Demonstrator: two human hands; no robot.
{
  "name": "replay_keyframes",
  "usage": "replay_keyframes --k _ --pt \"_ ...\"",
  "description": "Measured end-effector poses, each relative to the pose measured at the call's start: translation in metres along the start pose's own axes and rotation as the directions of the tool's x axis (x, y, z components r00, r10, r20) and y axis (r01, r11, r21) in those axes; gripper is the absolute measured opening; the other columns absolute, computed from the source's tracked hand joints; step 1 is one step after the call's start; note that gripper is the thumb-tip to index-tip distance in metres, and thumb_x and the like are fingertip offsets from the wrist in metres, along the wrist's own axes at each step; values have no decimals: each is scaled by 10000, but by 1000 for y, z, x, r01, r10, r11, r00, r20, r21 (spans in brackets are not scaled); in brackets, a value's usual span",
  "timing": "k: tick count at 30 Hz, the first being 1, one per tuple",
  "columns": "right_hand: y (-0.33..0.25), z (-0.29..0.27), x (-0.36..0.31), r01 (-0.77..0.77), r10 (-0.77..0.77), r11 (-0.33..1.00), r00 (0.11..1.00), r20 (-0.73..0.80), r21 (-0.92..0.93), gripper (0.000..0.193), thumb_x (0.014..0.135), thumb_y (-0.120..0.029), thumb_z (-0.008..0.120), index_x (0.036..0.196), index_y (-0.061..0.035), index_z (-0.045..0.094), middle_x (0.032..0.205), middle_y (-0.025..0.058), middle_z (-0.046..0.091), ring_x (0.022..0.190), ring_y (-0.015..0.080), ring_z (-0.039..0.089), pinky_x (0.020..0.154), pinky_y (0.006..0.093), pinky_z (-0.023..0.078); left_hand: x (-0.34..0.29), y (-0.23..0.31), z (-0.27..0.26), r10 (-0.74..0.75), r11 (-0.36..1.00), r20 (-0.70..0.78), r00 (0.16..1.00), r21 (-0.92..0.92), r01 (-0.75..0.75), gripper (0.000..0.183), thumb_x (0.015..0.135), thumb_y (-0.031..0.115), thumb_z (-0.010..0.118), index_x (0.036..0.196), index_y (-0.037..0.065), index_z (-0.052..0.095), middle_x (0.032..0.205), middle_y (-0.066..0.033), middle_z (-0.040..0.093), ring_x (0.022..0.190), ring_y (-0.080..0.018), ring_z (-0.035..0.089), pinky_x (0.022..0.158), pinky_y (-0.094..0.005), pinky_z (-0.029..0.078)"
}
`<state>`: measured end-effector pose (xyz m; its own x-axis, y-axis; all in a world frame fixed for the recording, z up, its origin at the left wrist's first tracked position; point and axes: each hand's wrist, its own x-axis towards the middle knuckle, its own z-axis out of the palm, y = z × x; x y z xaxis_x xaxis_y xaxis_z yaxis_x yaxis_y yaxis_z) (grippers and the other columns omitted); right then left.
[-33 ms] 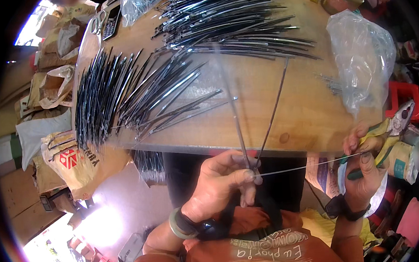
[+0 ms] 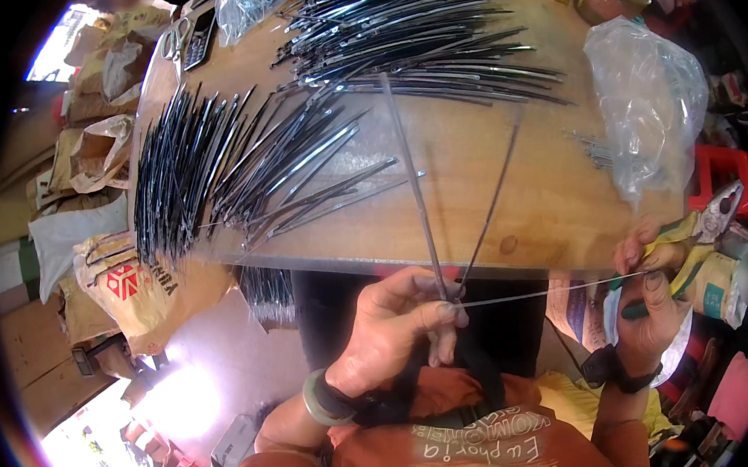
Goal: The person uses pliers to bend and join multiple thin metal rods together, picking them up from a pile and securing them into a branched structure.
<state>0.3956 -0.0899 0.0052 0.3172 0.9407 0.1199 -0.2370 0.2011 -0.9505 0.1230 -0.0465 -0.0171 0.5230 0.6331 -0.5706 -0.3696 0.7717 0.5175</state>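
I've got left hand (image 2: 391,325) fingers clamped on two dark strips (image 2: 424,226) and thin wire (image 2: 553,290); right hand (image 2: 650,324) fingers pinch wire's far end, plus pliers (image 2: 714,217).

Pale lettering (image 2: 481,439) on orange shirt (image 2: 362,461), red emblem (image 2: 123,281) on sack (image 2: 181,298)

My left hand (image 2: 394,325) pinches tightly, thumb (image 2: 429,317) below an arched finger (image 2: 405,286), more fingertips (image 2: 443,347) tucked beneath; left forearm (image 2: 285,425) slants down leftward from them. Well to their right, my right hand (image 2: 654,323) curls, fingers (image 2: 634,250) bent above its raised thumb (image 2: 654,288), right wrist (image 2: 635,360) below.
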Motion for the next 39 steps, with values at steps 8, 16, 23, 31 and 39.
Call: replay_keyframes --k 8,16,23,31,39 --pt "-1 -11 -7 53 -32 932 997 66 -359 210 791 -72 730 929 26 606 1068 161 541 893 196 551 776 339 484 2 -13 0 212 934 -5 977 295 -201 114 868 -67 616 975 -29 604 823 -136 672 580 -138 592 527 -260 478" --pt "5 26 22 444 60 440 853 519 -781 223 676 -31 699 888 14 649 1019 135 595 854 279 582 845 433 438 8 8 -9 -204 801 -5 979 574 170 137 888 -7 613 1020 -27 646 816 -46 668 707 -87 617 650 -222 512" --pt "21 29 26 535 115 470 751 650 -702 234 625 -61 713 837 -16 626 1012 121 581 843 327 539 874 473 362 5 3 -8 -214 812 4 977 557 176 166 886 -18 605 1049 -36 628 836 -49 670 723 -98 630 666 -238 528" --pt "6 41 15 526 81 484 769 634 -699 198 626 -35 674 823 -23 651 979 106 605 823 245 602 818 437 362 20 39 -11 -165 770 308 937 634 -72 284 875 -83 537 1140 -47 633 971 -68 629 881 -138 611 801 -262 481" --pt "13 42 4 557 57 499 743 666 -664 250 567 -6 650 815 -38 637 981 108 585 845 293 549 851 480 341 24 24 24 -464 846 134 875 361 393 118 946 112 561 1000 25 621 687 -31 578 536 -97 530 463 -222 392"
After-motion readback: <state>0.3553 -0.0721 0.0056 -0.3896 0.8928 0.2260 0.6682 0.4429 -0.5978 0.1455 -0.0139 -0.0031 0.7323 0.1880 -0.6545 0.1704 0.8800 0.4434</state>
